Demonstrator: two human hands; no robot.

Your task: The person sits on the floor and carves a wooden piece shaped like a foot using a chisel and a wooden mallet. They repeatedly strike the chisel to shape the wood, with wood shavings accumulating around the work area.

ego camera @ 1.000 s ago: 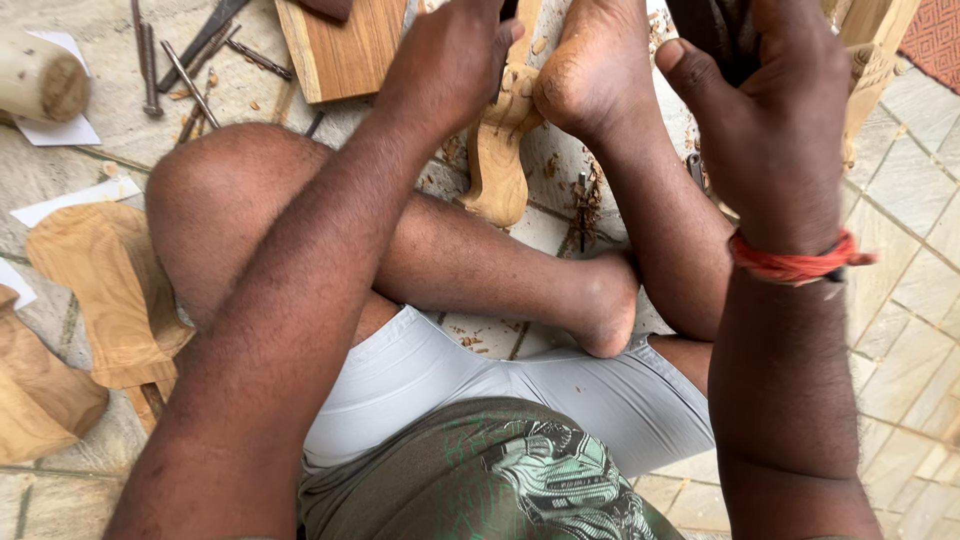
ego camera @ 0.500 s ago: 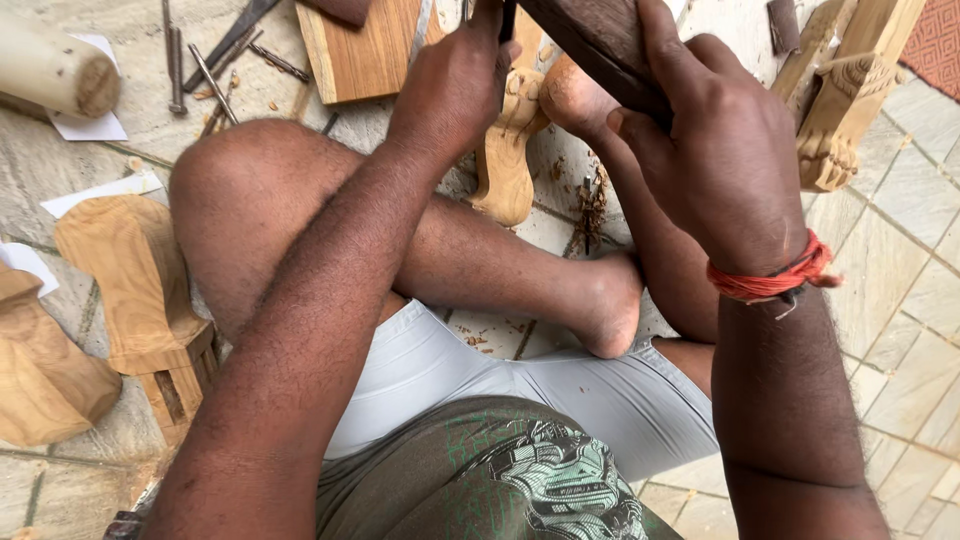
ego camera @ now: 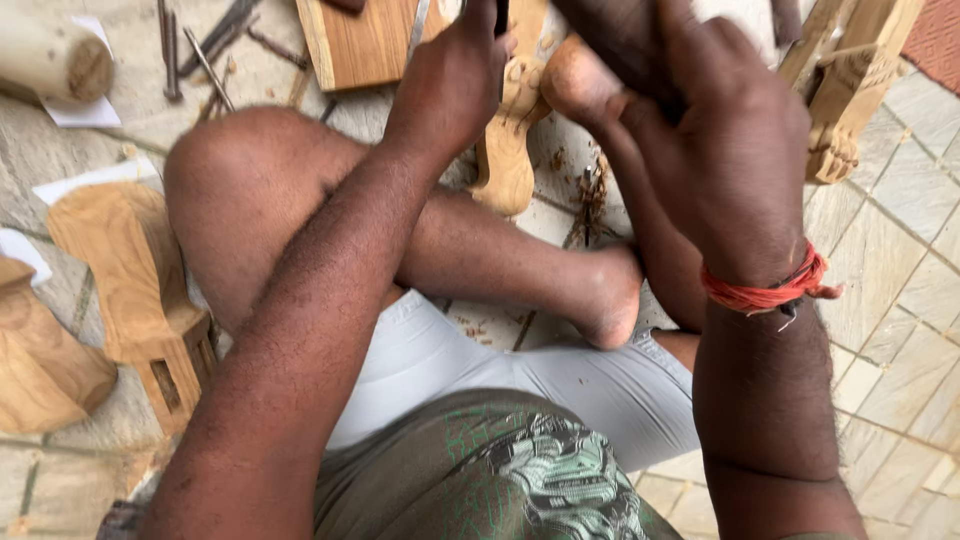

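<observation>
- Stone-tiled floor (ego camera: pixel 900 330): pale slabs, runs under everything, visible to the right of and below the right hand.
- Flat wooden board (ego camera: pixel 365 45): lies just left of the left hand, near the top edge.
- Shaped wooden blank (ego camera: pixel 125 270): lies well to the left of and below the left hand, beside the bent knee; a second rounded wooden block (ego camera: pixel 40 350) sits just left of it.
- Carved wooden leg, finished (ego camera: pixel 850 90): lies just right of the right hand, with ornate ridged carving.
- Carved wooden piece (ego camera: pixel 510 130): pale, long and curved; lies on the floor between the 2 hands, directly below the left hand and beside the foot that is pressed to it.
- Right hand (ego camera: pixel 725 140): fingers curled tight around a dark wooden mallet (ego camera: pixel 620 35); red thread band at the wrist.
- Left hand (ego camera: pixel 455 75): fingers closed in a fist-like grip around a dark chisel (ego camera: pixel 500 15), held upright above the carved wooden piece; the tip is hidden, so contact cannot be confirmed.
- Loose metal tools (ego camera: pixel 195 50): several thin rods and blades, scattered well to the left of the left hand.
- Wood chips (ego camera: pixel 590 195): small heap below the right hand, just right of the carved wooden piece.
</observation>
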